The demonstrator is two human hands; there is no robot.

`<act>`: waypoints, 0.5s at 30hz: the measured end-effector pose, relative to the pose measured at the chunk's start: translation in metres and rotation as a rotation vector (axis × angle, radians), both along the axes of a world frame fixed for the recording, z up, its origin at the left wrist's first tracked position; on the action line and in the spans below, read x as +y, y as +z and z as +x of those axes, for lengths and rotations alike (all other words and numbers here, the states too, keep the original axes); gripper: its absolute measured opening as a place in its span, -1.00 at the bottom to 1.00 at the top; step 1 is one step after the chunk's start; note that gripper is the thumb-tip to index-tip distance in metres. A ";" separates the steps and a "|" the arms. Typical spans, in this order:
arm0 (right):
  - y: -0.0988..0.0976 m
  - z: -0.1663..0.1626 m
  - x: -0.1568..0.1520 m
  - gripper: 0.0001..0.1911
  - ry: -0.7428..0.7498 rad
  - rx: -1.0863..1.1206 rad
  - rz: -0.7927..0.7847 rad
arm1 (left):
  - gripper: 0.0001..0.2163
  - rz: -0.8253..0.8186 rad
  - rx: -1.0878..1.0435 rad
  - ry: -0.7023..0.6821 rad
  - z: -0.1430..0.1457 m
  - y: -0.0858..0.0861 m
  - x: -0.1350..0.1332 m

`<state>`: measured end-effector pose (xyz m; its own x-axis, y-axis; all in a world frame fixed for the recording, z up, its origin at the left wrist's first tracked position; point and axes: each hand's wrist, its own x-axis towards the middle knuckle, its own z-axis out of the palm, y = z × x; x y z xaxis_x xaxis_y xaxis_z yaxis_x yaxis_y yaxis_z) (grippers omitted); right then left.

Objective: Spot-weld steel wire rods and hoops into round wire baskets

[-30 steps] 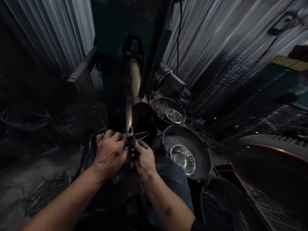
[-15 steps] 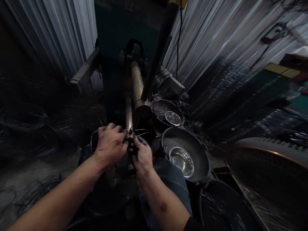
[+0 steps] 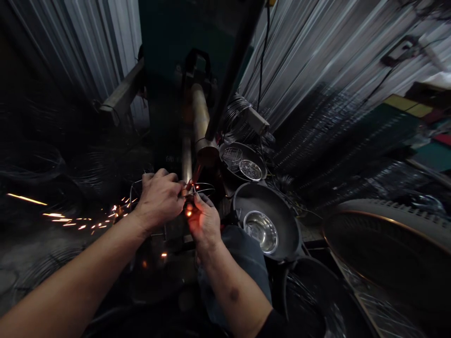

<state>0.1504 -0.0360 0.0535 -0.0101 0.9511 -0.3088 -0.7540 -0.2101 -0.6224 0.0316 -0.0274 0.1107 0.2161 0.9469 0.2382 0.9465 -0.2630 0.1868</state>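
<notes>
1. Wire piece [image 3: 204, 189]: thin loops, centre frame, set against glowing electrode tip [image 3: 195, 174] below brass machine arm [image 3: 198, 117].
2. Left hand [image 3: 159, 199]: fingers curled closed on Wire piece, left side.
3. Right hand [image 3: 203, 223]: fingertips pinched shut on Wire piece from below, lit orange.
4. Sparks [image 3: 77, 220]: scattered leftward, low.
5. Steel bowl [image 3: 261, 231]: inside dark pan [image 3: 243, 199], just right of hands.

The wire piece [image 3: 207, 189] pinched between the left hand [image 3: 158, 199] and right hand [image 3: 204, 223] is mostly hidden by fingers and glare. Wire heaps [image 3: 35, 164] at left blur into darkness.
</notes>
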 end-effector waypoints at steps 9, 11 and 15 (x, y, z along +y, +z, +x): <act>-0.025 -0.010 -0.044 -0.69 0.043 -0.248 -0.051 | -0.75 -0.098 0.051 0.064 -0.007 0.007 0.021; -0.027 -0.011 -0.047 -0.71 0.054 -0.266 -0.057 | -0.76 -0.105 0.046 0.067 -0.007 0.007 0.023; -0.032 -0.011 -0.049 -0.69 0.072 -0.266 -0.080 | -0.75 -0.103 0.035 0.062 -0.008 0.005 0.023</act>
